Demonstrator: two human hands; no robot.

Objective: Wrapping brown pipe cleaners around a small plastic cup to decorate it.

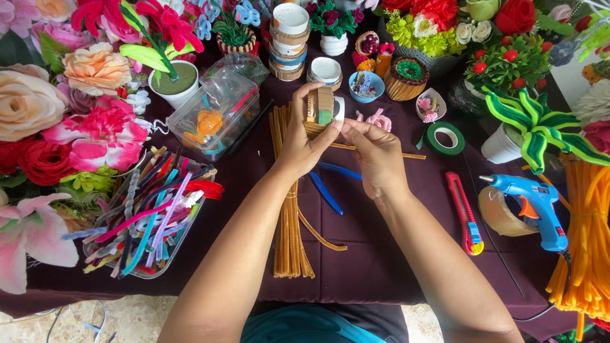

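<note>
My left hand point(304, 141) grips a small round container point(321, 108) wrapped in tan pipe cleaner, held up on its side above the table. My right hand point(375, 152) pinches at the container's right edge, thumb and fingers closed on a tan pipe cleaner point(381, 151) that runs out to the right. A bundle of tan pipe cleaners point(289, 216) lies lengthwise on the dark purple tablecloth point(368, 254) under my left forearm. Blue-handled pliers point(330, 184) lie between my wrists.
A clear tray of mixed coloured pipe cleaners point(149, 216) sits at left, a clear plastic box point(216, 111) behind it. Green tape roll point(445, 138), red box cutter point(464, 213), blue glue gun point(534, 203) and orange pipe cleaners point(584, 248) lie right. Artificial flowers point(70, 108) and small pots ring the table.
</note>
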